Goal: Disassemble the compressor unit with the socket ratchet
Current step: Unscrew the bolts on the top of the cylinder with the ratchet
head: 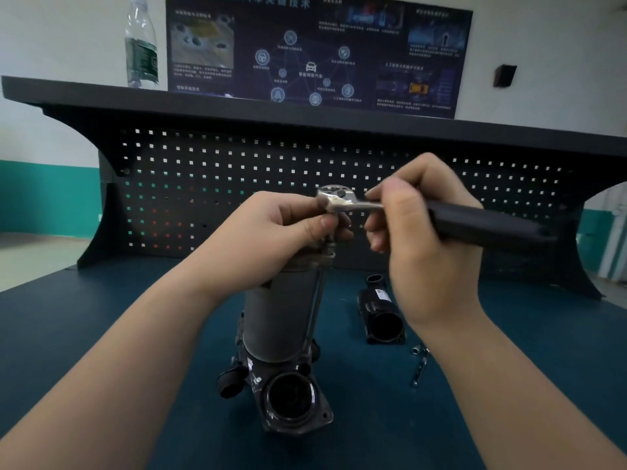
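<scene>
My left hand point(281, 225), at centre frame, pinches shut around the socket just under the chrome head of the socket ratchet point(342, 198); my right hand point(424, 239), just right of centre, wraps loosely closed on the ratchet's neck where the black handle point(488, 222) begins, the handle running off toward the right edge; whether the socket is fully seated on a fastener I cannot tell, since my fingers hide it.

The risks, as I judge them: the socket could ride off the fastener if I swing the handle with it only half on, rounding the head or sending my knuckles into the pegboard point(237, 171) behind; the compressor unit point(281, 313) stands on end on the blue bench top point(101, 334) with nothing clamping it, so a hard pull could tip or spin it; a loosened bolt could drop and roll off among the parts already lying there.

The compressor unit fills the lower centre of the frame, beneath my left hand; it is a grey, dull metal cylinder, with a thin rod running down its right side, and a dark flanged port gaping open at its lower end; a black cap sticks out at lower left.

To its right lie a black housing point(383, 317), apart from the unit, and a small chrome extension bar point(420, 364) near my right wrist.
</scene>
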`<state>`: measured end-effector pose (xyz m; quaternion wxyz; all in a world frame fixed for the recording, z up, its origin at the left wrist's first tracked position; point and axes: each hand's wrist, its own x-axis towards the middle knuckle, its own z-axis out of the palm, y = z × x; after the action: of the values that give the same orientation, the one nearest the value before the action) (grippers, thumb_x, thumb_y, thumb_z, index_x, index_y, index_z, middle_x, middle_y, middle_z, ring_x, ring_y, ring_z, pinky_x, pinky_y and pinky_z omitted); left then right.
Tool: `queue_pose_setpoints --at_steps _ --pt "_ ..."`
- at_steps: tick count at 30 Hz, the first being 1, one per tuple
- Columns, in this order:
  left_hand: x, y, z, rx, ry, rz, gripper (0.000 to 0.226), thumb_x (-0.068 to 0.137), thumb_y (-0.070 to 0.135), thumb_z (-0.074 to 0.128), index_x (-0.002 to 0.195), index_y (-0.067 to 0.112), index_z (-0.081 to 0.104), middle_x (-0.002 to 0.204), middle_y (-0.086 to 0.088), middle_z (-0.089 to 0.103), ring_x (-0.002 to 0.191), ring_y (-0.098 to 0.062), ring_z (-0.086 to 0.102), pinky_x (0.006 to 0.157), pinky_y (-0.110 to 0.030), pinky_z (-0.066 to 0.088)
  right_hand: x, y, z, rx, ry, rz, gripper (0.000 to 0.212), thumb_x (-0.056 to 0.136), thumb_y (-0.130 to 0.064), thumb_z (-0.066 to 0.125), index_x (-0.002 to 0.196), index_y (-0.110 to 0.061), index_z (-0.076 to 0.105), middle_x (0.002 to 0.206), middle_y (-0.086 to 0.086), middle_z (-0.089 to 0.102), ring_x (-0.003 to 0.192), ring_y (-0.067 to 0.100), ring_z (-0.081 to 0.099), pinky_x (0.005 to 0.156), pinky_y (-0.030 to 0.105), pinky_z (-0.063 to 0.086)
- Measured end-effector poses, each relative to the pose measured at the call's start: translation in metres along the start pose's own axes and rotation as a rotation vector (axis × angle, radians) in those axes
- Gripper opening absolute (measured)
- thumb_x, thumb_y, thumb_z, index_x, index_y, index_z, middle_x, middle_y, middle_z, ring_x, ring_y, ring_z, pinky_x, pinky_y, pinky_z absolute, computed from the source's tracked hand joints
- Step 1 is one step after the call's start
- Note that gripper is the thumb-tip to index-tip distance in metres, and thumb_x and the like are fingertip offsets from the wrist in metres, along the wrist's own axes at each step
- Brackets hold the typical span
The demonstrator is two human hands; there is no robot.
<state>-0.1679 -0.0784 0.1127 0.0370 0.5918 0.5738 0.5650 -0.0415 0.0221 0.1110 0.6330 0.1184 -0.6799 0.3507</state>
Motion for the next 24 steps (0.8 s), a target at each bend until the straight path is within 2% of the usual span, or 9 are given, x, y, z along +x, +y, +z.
queue_pose_setpoints --at_steps 3,5,10,13,16,18,20,22,24 --pt "0.0 0.003 0.007 0.004 0.078 0.015 0.013 0.091 0.009 0.062 0.093 0.008 0.075 0.088 -0.004 0.077 0.084 -0.008 0.071 0.07 -0.014 0.054 0.002 0.001 0.002 0.238 0.057 0.204 0.019 0.086 -0.012 0.048 0.067 -0.01 0.05 0.053 0.0 0.053 0.047 0.017 0.048 0.045 0.027 0.038" --pt "0.0 0.003 0.009 -0.022 0.127 0.01 0.012 0.09 0.008 0.065 0.084 0.008 0.075 0.082 -0.006 0.076 0.07 -0.004 0.068 0.061 -0.01 0.051 0.002 0.001 0.002 0.224 0.051 0.237 0.018 0.086 -0.015 0.048 0.07 -0.008 0.051 0.052 0.0 0.054 0.045 0.016 0.048 0.046 0.027 0.038" --pt "0.001 0.005 0.006 0.016 0.169 0.038 0.008 0.082 0.021 0.072 0.077 0.016 0.077 0.072 -0.004 0.075 0.064 -0.003 0.063 0.056 -0.014 0.05 -0.006 -0.009 0.007 -0.25 -0.114 -0.183 0.026 0.095 -0.024 0.052 0.076 -0.006 0.049 0.06 0.005 0.058 0.051 0.015 0.057 0.047 0.029 0.045" --pt "-0.001 0.004 0.003 -0.011 0.066 0.044 0.022 0.078 0.034 0.066 0.085 0.016 0.076 0.076 0.002 0.074 0.072 -0.002 0.065 0.065 -0.016 0.053 -0.011 -0.006 0.018 -0.353 -0.019 -0.115 0.025 0.09 -0.037 0.046 0.079 -0.014 0.049 0.058 -0.002 0.054 0.051 0.014 0.054 0.054 0.03 0.048" --pt "-0.001 0.003 -0.002 -0.05 -0.017 0.034 0.019 0.086 0.025 0.063 0.099 0.018 0.074 0.093 0.002 0.076 0.09 -0.008 0.069 0.082 -0.023 0.056 -0.008 0.001 0.015 -0.236 -0.038 0.113 0.028 0.086 -0.049 0.041 0.077 -0.023 0.049 0.058 -0.009 0.049 0.053 0.009 0.048 0.059 0.044 0.049" --pt "-0.001 0.004 -0.004 -0.061 -0.025 0.013 0.017 0.091 0.012 0.061 0.102 0.017 0.073 0.093 0.002 0.077 0.09 -0.006 0.07 0.079 -0.02 0.055 -0.004 0.002 0.007 -0.154 -0.061 0.11 0.021 0.089 -0.037 0.044 0.076 -0.022 0.051 0.059 -0.007 0.054 0.053 0.011 0.051 0.052 0.037 0.047" --pt "-0.001 0.004 -0.003 -0.047 0.013 0.006 0.016 0.09 0.009 0.062 0.097 0.017 0.074 0.089 0.001 0.077 0.086 -0.005 0.07 0.076 -0.018 0.056 -0.001 0.002 0.002 0.164 -0.038 0.178 0.016 0.087 -0.016 0.046 0.072 -0.012 0.052 0.053 0.0 0.055 0.046 0.016 0.049 0.045 0.027 0.039" --pt "0.0 0.003 0.0 -0.033 0.067 0.008 0.014 0.088 0.009 0.066 0.09 0.018 0.075 0.085 0.001 0.078 0.082 -0.006 0.071 0.075 -0.019 0.057 0.003 0.004 0.001 0.435 0.004 0.318 0.017 0.082 -0.013 0.045 0.068 -0.011 0.054 0.049 0.006 0.052 0.042 0.019 0.044 0.044 0.024 0.035" --pt "0.0 0.004 0.003 0.004 0.126 0.019 0.01 0.086 0.011 0.07 0.086 0.019 0.076 0.081 0.002 0.077 0.079 -0.006 0.071 0.072 -0.021 0.058 0.0 0.004 0.001 0.49 0.021 0.385 0.016 0.082 -0.015 0.047 0.068 -0.012 0.054 0.05 0.006 0.052 0.041 0.017 0.044 0.044 0.025 0.036"
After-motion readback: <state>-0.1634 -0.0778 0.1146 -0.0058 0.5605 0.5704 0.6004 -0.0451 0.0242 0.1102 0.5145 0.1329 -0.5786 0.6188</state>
